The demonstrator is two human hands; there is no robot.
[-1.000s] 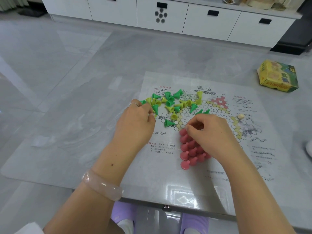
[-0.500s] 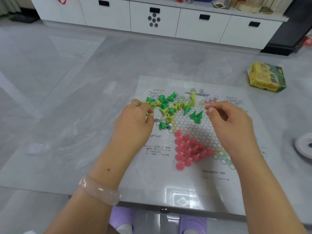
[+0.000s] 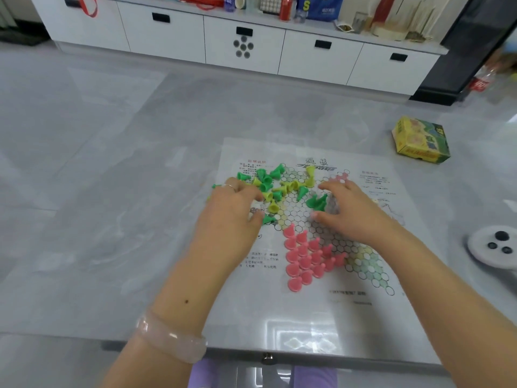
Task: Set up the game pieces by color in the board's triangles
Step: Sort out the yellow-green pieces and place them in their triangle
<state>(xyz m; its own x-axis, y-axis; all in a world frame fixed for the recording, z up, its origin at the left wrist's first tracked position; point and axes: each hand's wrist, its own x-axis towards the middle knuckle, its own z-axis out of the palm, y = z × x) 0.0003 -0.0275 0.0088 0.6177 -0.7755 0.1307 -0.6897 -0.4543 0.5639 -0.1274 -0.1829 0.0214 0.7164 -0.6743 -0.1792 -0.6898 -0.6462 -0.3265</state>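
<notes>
Since the frame before, the right hand [image 3: 354, 212] has spread flat and dropped over the board's middle, its fingers straight and released just beside two dark green pieces [image 3: 316, 202], while the left hand [image 3: 233, 212] remains at the edge of the mixed pile, fingers curled; whether it pinches a piece I cannot tell. From the head view, the paper board [image 3: 313, 278] lies flat on the glossy grey table [image 3: 112, 219], its long axis running away from the person, printed with small hexagon cells. Green and yellow pieces [image 3: 272, 186], little plastic cones with flared bases, lie tumbled on their sides pointing every which way at the board's far-left part. Pink pieces [image 3: 306, 259] stand upright, packed into the near triangle with its point toward the person. A translucent bangle [image 3: 170, 338] circles the left wrist. A yellow cardboard box [image 3: 421, 140] sits well apart at far right.
</notes>
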